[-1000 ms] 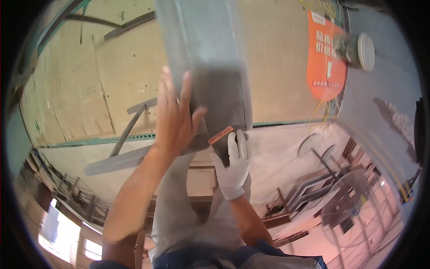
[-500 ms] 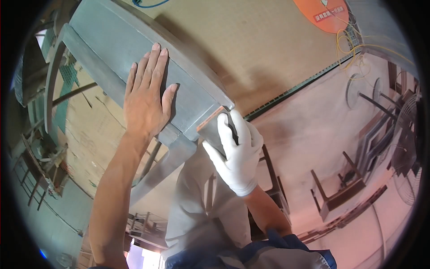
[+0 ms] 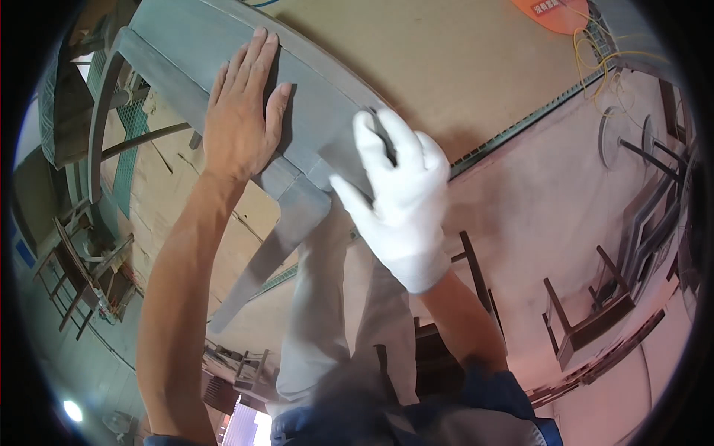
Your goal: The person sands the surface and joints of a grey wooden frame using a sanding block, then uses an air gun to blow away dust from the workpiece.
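Note:
A grey-painted piece of wooden furniture (image 3: 193, 56) with curved legs lies tilted across the upper left. My bare left hand (image 3: 242, 126) rests flat on its panel, fingers stretched forward and thumb apart. My right hand (image 3: 401, 197), in a white glove, grips a dark grey sanding pad (image 3: 346, 157) between thumb and fingers. The pad lies against the panel's near right end, just above the corner where a grey leg (image 3: 275, 253) runs down toward my legs. Motion blurs the pad and glove slightly, and the fingers partly cover the pad.
Under the furniture is a tan board surface (image 3: 439, 67) with a green edge strip (image 3: 520, 126). An orange sign (image 3: 550, 13) and a yellow cord (image 3: 582, 56) lie at the upper right. Dark wooden furniture (image 3: 595, 327) stands at the right, and more frames (image 3: 74, 275) at the left.
My right hand has moved up with the sanding pad, farther onto the panel from its end edge. My left hand stays flat on the panel. The whole view has shifted slightly.

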The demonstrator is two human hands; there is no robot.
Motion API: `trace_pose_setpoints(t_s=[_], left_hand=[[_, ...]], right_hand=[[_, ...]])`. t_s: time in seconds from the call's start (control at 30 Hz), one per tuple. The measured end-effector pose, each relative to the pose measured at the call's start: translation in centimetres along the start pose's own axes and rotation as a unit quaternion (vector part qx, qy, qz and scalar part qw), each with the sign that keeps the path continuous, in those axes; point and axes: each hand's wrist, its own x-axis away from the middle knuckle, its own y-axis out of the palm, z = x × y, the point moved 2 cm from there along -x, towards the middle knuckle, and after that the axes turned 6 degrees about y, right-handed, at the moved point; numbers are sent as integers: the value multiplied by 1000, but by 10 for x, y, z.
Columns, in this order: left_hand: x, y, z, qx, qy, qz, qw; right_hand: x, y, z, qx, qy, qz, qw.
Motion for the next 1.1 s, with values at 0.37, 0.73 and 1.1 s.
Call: trace_pose_setpoints(t_s=[0.37,0.73,1.1], left_hand=[[4,10,7,21,-9,31,999],[0,13,4,22,-3,42,999],[-2,14,4,23,21,32,999]], right_hand=[[64,5,38,29,65,101,992],[19,11,-3,1,41,47,998],[18,7,-6,-29,39,-38,998]])
